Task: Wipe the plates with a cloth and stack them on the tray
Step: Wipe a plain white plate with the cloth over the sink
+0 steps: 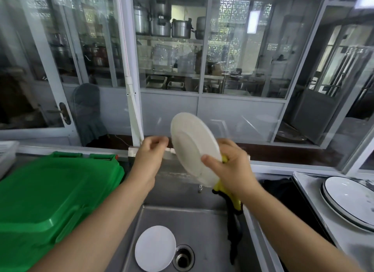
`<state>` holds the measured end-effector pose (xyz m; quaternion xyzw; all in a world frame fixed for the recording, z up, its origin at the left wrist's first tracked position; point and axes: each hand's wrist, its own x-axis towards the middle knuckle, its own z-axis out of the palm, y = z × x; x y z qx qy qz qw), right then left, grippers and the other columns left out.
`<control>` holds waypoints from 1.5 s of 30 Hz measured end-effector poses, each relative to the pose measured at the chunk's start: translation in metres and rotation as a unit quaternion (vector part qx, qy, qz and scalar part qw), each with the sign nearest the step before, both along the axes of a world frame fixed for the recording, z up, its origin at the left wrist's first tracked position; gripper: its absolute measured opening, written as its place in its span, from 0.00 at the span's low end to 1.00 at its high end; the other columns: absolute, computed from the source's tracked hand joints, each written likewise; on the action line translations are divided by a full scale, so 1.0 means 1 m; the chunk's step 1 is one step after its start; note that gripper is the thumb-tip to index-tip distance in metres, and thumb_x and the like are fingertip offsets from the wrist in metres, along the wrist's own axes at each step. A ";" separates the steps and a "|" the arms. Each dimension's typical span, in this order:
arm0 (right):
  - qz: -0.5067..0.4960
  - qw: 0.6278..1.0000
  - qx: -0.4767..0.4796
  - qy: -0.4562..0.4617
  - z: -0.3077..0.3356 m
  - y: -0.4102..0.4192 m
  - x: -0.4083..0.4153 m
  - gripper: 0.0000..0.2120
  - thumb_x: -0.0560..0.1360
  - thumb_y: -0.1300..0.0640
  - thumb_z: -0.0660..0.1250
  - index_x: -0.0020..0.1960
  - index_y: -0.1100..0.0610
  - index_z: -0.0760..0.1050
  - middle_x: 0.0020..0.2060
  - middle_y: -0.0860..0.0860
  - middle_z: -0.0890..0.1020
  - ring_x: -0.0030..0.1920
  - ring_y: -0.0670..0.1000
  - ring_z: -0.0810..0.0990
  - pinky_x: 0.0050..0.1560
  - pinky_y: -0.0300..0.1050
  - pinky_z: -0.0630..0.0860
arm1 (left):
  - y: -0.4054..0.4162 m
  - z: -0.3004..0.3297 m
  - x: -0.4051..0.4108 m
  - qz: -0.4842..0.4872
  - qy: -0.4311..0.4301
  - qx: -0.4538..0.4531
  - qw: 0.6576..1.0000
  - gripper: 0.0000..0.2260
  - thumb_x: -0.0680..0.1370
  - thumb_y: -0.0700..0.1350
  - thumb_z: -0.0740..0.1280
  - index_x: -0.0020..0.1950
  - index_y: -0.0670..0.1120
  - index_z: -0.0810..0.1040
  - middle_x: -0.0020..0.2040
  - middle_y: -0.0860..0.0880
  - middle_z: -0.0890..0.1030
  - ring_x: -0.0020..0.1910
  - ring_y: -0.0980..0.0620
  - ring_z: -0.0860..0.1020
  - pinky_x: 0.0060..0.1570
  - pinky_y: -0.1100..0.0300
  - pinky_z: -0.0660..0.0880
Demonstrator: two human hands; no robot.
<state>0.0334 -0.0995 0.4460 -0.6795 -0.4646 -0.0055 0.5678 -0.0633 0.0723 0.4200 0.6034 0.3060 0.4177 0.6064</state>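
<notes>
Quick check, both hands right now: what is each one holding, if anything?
Left hand: fingers curled, holding nothing, just clear of the plate.
Right hand: grips the white plate together with the yellow cloth.

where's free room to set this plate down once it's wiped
Bare tray surface lies left of and in front of the black-rimmed plates. In the sink, free floor lies behind the white plate and drain; the front is crowded.
</notes>
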 end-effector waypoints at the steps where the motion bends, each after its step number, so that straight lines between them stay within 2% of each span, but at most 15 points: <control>1: -0.025 0.995 -0.018 -0.098 -0.006 0.004 -0.006 0.09 0.70 0.62 0.73 0.50 0.57 0.83 0.46 0.47 0.78 0.47 0.48 0.78 0.45 0.36 0.73 | -0.005 0.003 -0.001 -0.037 -0.019 -0.019 0.999 0.10 0.77 0.57 0.64 0.49 0.52 0.79 0.42 0.51 0.84 0.48 0.48 0.82 0.40 0.57 0.77; 3: -0.071 0.952 -0.048 -0.293 -0.018 0.012 -0.016 0.15 0.68 0.61 0.73 0.55 0.58 0.81 0.46 0.52 0.79 0.43 0.57 0.77 0.42 0.45 0.75 | -0.015 0.009 -0.003 -0.107 -0.041 -0.080 0.990 0.21 0.76 0.64 0.60 0.52 0.48 0.79 0.41 0.49 0.85 0.41 0.49 0.84 0.33 0.57 0.79; 5: -0.127 0.890 -0.066 -0.432 -0.031 0.017 -0.023 0.18 0.65 0.60 0.74 0.54 0.56 0.82 0.44 0.56 0.80 0.36 0.60 0.75 0.35 0.47 0.74 | -0.019 0.013 -0.004 -0.109 -0.043 -0.115 0.986 0.20 0.75 0.65 0.61 0.50 0.49 0.79 0.37 0.49 0.85 0.36 0.50 0.84 0.31 0.57 0.79; 8: -0.155 0.845 -0.102 -0.501 -0.045 0.023 -0.031 0.22 0.62 0.60 0.76 0.56 0.54 0.80 0.44 0.54 0.79 0.36 0.58 0.73 0.33 0.47 0.71 | -0.019 0.013 -0.005 -0.052 -0.025 -0.122 0.991 0.12 0.78 0.57 0.62 0.47 0.51 0.78 0.38 0.51 0.83 0.35 0.52 0.83 0.28 0.59 0.77; 11: -0.141 0.836 -0.110 -0.518 -0.054 0.025 -0.035 0.24 0.63 0.60 0.76 0.58 0.55 0.79 0.46 0.54 0.79 0.36 0.57 0.72 0.34 0.48 0.70 | -0.017 0.006 -0.007 -0.022 -0.016 -0.114 0.993 0.08 0.81 0.49 0.59 0.52 0.49 0.76 0.45 0.49 0.81 0.44 0.49 0.80 0.41 0.53 0.80; 13: -0.117 0.845 -0.112 -0.510 -0.056 0.029 -0.041 0.22 0.66 0.56 0.75 0.59 0.55 0.79 0.47 0.54 0.79 0.36 0.57 0.72 0.34 0.47 0.71 | -0.013 0.001 -0.012 -0.013 -0.027 -0.103 0.994 0.06 0.81 0.48 0.59 0.50 0.51 0.76 0.47 0.50 0.81 0.47 0.49 0.80 0.48 0.51 0.79; 16: -0.078 0.886 -0.124 -0.439 -0.053 0.032 -0.046 0.22 0.70 0.44 0.67 0.58 0.56 0.80 0.49 0.55 0.79 0.37 0.56 0.73 0.37 0.45 0.73 | -0.001 -0.002 -0.023 -0.029 -0.071 -0.090 0.993 0.08 0.81 0.48 0.60 0.44 0.51 0.77 0.38 0.58 0.84 0.38 0.60 0.82 0.35 0.63 0.76; 19: -0.074 0.909 -0.143 -0.385 -0.051 0.027 -0.043 0.20 0.76 0.47 0.61 0.61 0.56 0.79 0.52 0.55 0.79 0.41 0.56 0.74 0.42 0.44 0.74 | 0.011 0.000 -0.034 -0.063 -0.090 -0.088 0.990 0.10 0.81 0.49 0.61 0.43 0.52 0.80 0.37 0.60 0.84 0.35 0.62 0.82 0.31 0.65 0.76; 25: -0.168 0.901 -0.185 -0.354 -0.040 0.030 -0.018 0.18 0.76 0.59 0.67 0.65 0.59 0.75 0.54 0.61 0.77 0.45 0.63 0.73 0.50 0.57 0.76 | 0.025 -0.013 -0.049 -0.141 -0.065 -0.064 0.986 0.17 0.82 0.50 0.60 0.38 0.61 0.84 0.39 0.59 0.85 0.37 0.62 0.82 0.30 0.69 0.76; 29: -0.201 0.870 -0.240 -0.381 -0.030 0.050 -0.012 0.22 0.79 0.54 0.61 0.72 0.56 0.67 0.65 0.60 0.70 0.53 0.63 0.69 0.55 0.54 0.66 | 0.022 -0.025 -0.044 -0.199 -0.032 -0.053 0.978 0.18 0.82 0.50 0.59 0.39 0.63 0.84 0.41 0.59 0.85 0.39 0.61 0.83 0.33 0.69 0.76; 32: -0.201 0.863 -0.235 -0.399 -0.033 0.060 -0.023 0.24 0.79 0.54 0.62 0.73 0.58 0.65 0.67 0.60 0.69 0.52 0.63 0.70 0.54 0.54 0.66 | 0.015 -0.031 -0.034 -0.214 -0.019 -0.046 0.976 0.18 0.82 0.51 0.59 0.38 0.64 0.83 0.39 0.59 0.85 0.38 0.62 0.82 0.36 0.64 0.76; 36: -0.180 0.874 -0.191 -0.410 -0.052 0.057 -0.041 0.21 0.78 0.54 0.59 0.69 0.60 0.70 0.63 0.60 0.73 0.43 0.62 0.73 0.42 0.55 0.73 | -0.002 -0.035 -0.014 -0.226 -0.035 -0.056 0.972 0.16 0.82 0.51 0.59 0.43 0.58 0.85 0.44 0.53 0.86 0.45 0.58 0.83 0.40 0.65 0.77; 40: -0.144 0.887 -0.173 -0.403 -0.085 0.030 -0.039 0.23 0.78 0.53 0.61 0.71 0.58 0.68 0.64 0.57 0.73 0.42 0.58 0.72 0.39 0.54 0.72 | -0.026 -0.035 0.014 -0.199 -0.054 -0.093 0.974 0.21 0.82 0.46 0.59 0.34 0.51 0.85 0.34 0.53 0.84 0.35 0.60 0.82 0.32 0.69 0.75; 43: -0.101 0.895 -0.166 -0.401 -0.103 -0.012 -0.021 0.23 0.78 0.56 0.63 0.72 0.57 0.65 0.66 0.55 0.72 0.43 0.58 0.72 0.41 0.56 0.72 | -0.053 -0.038 0.039 -0.195 -0.036 -0.114 0.973 0.16 0.82 0.47 0.59 0.40 0.45 0.82 0.34 0.51 0.85 0.33 0.56 0.83 0.28 0.66 0.76; 45: -0.087 0.895 -0.179 -0.400 -0.109 -0.047 -0.003 0.23 0.78 0.57 0.63 0.72 0.55 0.67 0.66 0.52 0.71 0.44 0.57 0.72 0.42 0.55 0.72 | -0.075 -0.041 0.059 -0.206 -0.020 -0.121 0.971 0.13 0.82 0.48 0.59 0.46 0.45 0.81 0.39 0.49 0.85 0.37 0.53 0.84 0.31 0.62 0.78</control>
